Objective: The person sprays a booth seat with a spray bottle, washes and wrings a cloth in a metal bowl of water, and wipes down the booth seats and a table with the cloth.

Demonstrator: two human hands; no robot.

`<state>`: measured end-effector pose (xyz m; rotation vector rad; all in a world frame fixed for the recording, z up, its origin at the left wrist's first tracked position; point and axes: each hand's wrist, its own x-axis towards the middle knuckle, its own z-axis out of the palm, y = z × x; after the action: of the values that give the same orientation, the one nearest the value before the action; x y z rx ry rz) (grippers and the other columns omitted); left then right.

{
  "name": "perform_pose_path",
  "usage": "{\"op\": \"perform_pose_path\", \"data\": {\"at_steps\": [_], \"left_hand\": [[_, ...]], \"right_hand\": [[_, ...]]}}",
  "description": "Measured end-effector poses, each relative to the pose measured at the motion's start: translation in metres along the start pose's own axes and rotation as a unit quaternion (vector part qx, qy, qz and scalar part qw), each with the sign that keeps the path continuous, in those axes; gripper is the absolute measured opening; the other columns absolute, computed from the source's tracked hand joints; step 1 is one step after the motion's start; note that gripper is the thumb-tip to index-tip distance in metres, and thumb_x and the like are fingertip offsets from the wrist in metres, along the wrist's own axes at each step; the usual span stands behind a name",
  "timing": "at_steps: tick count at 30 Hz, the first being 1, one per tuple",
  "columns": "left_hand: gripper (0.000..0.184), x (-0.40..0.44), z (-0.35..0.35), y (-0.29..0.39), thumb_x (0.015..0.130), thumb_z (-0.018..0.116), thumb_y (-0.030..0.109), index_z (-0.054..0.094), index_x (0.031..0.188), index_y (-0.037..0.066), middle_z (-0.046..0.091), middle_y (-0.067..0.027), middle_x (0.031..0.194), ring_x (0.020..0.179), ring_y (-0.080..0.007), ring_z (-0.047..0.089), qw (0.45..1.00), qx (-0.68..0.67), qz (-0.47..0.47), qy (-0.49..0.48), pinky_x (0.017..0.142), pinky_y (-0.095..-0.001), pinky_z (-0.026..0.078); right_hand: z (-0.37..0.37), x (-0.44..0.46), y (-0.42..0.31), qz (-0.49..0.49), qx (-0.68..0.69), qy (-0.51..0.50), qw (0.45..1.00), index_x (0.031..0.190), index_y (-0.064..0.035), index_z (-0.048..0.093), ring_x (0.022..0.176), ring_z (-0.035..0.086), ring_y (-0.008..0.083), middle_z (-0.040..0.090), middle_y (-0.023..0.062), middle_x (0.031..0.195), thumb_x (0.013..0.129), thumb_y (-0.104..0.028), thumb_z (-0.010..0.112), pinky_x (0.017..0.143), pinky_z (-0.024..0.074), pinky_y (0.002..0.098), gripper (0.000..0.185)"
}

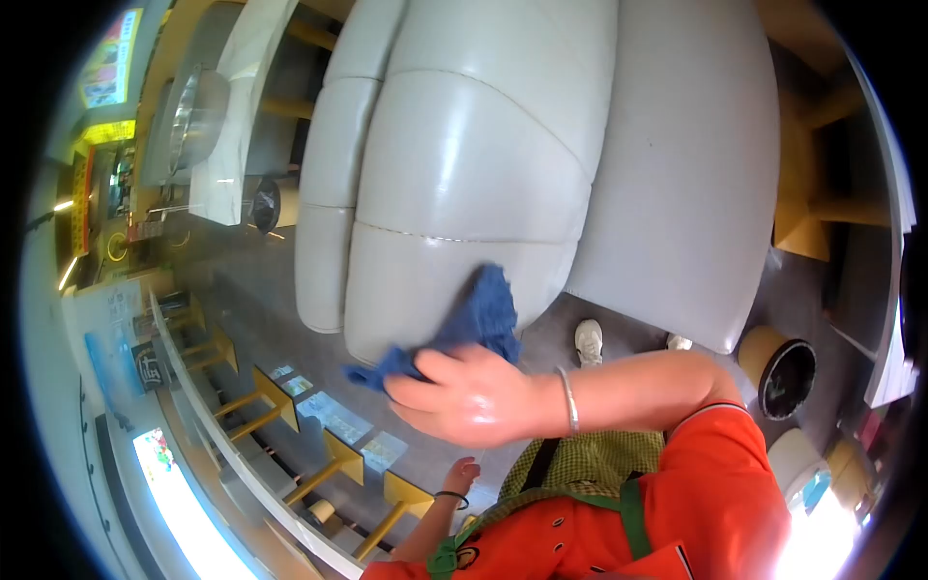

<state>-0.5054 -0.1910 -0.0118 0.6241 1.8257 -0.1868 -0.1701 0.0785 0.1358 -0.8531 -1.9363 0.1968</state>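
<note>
My right hand [462, 394], with a silver bangle on its wrist, is closed around a dark blue cloth [483, 314]. The bunched cloth lies against the near end of a light grey padded seat back [454, 174], and part of it sticks out past my fingers on the left. My left hand [461, 477] hangs low by my body, a black band round its wrist. Its fingers are loosely bent and a little apart, and nothing shows in them.
A grey bench seat [677, 164] adjoins the seat back on the right. Beyond it stand a wooden-legged table [802, 213] and a black-lined bin [785, 377]. Yellow-legged stools [338, 464] line a long counter at lower left. Another bin [274, 204] stands at upper left.
</note>
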Motion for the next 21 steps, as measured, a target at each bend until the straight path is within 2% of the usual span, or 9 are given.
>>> {"op": "perform_pose_path", "data": {"at_steps": [3,6,7,9,11,13,16,19,21], "left_hand": [[0.038,0.006,0.002,0.021,0.080,0.054,0.022,0.049,0.112,0.002,0.061,-0.0062,0.084,0.072,-0.0136,0.056,0.994,-0.048,0.092,-0.016,0.065,-0.0253,0.045],[0.037,0.005,0.016,0.036,0.082,0.055,0.022,0.047,0.114,0.006,0.059,-0.0057,0.098,0.085,-0.0138,0.058,0.991,-0.070,0.105,-0.051,0.070,-0.0251,0.044],[0.037,0.007,0.020,0.033,0.082,0.055,0.022,0.047,0.114,0.006,0.059,-0.0055,0.098,0.086,-0.0142,0.058,0.992,-0.077,0.087,-0.046,0.070,-0.0248,0.044],[0.036,0.006,0.026,0.029,0.082,0.055,0.021,0.047,0.114,0.005,0.059,-0.0053,0.098,0.087,-0.0145,0.058,0.992,-0.094,0.074,-0.045,0.070,-0.0245,0.045],[0.038,-0.003,0.028,0.020,0.079,0.055,0.019,0.048,0.112,0.002,0.061,-0.0081,0.086,0.077,-0.0141,0.058,0.990,-0.126,0.061,-0.027,0.066,-0.0247,0.044],[0.039,0.018,0.022,-0.022,0.077,0.057,0.020,0.049,0.111,0.002,0.061,-0.0090,0.085,0.072,-0.0150,0.058,0.991,-0.099,0.084,-0.020,0.060,-0.0253,0.045],[0.039,0.005,0.030,-0.015,0.075,0.059,0.019,0.050,0.109,0.001,0.061,-0.0096,0.081,0.066,-0.0161,0.059,0.976,-0.219,0.015,0.008,0.053,-0.0263,0.045],[0.038,-0.002,0.012,0.001,0.074,0.060,0.016,0.051,0.106,-0.001,0.061,-0.0101,0.080,0.065,-0.0168,0.060,0.992,-0.124,-0.005,-0.019,0.050,-0.0275,0.045],[0.037,0.055,0.006,-0.016,0.073,0.060,0.015,0.051,0.105,-0.001,0.061,-0.0102,0.080,0.066,-0.0170,0.060,0.980,-0.197,-0.002,-0.023,0.051,-0.0280,0.046]], "right_hand": [[-0.023,-0.012,0.025,0.033,0.181,-0.032,0.982,0.091,-0.0107,0.060,0.077,0.047,0.0222,0.049,0.0042,0.088,0.060,-0.009,0.055,0.057,0.0431,0.0294,0.031],[-0.086,0.041,0.110,0.119,-0.043,0.135,0.983,0.106,-0.0045,0.056,0.102,0.050,0.0303,0.056,0.0152,0.105,0.055,0.010,0.034,0.082,0.0411,0.0354,0.058],[-0.099,0.066,0.144,0.167,-0.048,0.221,0.960,0.115,-0.0022,0.048,0.107,0.048,0.0328,0.053,0.0186,0.111,0.062,0.008,0.037,0.088,0.0388,0.0369,0.055],[-0.138,0.124,0.226,0.187,-0.172,0.179,0.950,0.119,-0.0006,0.044,0.108,0.048,0.0267,0.052,0.0145,0.114,0.074,-0.003,0.043,0.091,0.0376,0.0308,0.045],[-0.152,0.161,0.290,0.359,-0.088,0.045,0.928,0.117,-0.0014,0.046,0.106,0.049,0.0295,0.052,0.0154,0.114,0.076,-0.007,0.042,0.091,0.0375,0.0314,0.042],[-0.116,0.161,0.317,0.259,-0.217,0.120,0.934,0.103,-0.0037,0.056,0.097,0.051,0.0338,0.055,0.0174,0.106,0.069,-0.002,0.044,0.086,0.0410,0.0375,0.037],[-0.079,0.128,0.211,0.108,-0.202,-0.076,0.970,0.096,-0.0064,0.060,0.103,0.049,0.0302,0.056,0.0111,0.106,0.067,-0.003,0.048,0.086,0.0412,0.0380,0.032],[-0.056,0.078,0.102,-0.119,0.029,-0.130,0.984,0.101,-0.0049,0.058,0.102,0.050,0.0275,0.054,0.0101,0.107,0.069,-0.008,0.054,0.080,0.0423,0.0338,0.033],[-0.062,0.075,0.061,-0.013,0.001,-0.248,0.969,0.102,-0.0052,0.057,0.099,0.051,0.0248,0.054,0.0088,0.105,0.069,-0.009,0.053,0.075,0.0428,0.0323,0.033]]}}
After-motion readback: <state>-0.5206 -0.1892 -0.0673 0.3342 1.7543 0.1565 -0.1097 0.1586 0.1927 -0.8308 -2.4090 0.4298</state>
